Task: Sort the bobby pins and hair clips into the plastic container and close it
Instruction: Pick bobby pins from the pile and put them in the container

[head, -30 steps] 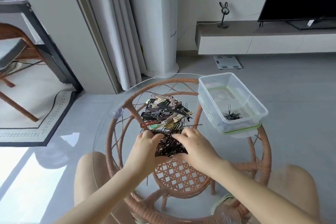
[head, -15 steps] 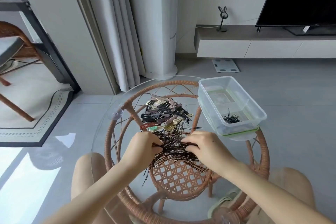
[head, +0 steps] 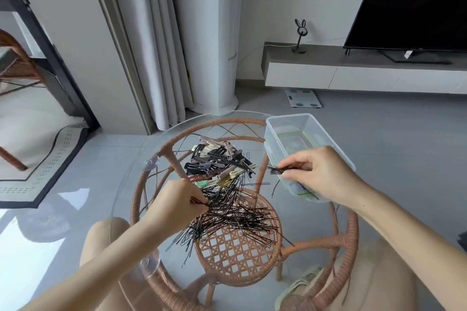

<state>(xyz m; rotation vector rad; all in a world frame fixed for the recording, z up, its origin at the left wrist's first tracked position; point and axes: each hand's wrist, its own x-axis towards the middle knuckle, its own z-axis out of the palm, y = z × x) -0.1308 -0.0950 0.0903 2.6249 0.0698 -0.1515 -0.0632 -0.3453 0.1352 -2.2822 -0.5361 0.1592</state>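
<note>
Right hand (head: 321,177) (pinching pins (head: 276,170)) — container (head: 288,116) part-hidden

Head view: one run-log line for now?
right hand: holds pins by container | left hand: pinches pins in pile | clips: on table

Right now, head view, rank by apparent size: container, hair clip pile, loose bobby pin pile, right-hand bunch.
1. loose bobby pin pile, but nearer the camera
2. container, partly hidden
3. hair clip pile
4. right-hand bunch

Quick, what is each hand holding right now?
Left hand: pinches thin black metal bobby pins in the pile.
Right hand: holds a small bunch of them at the clear plastic container.
</note>
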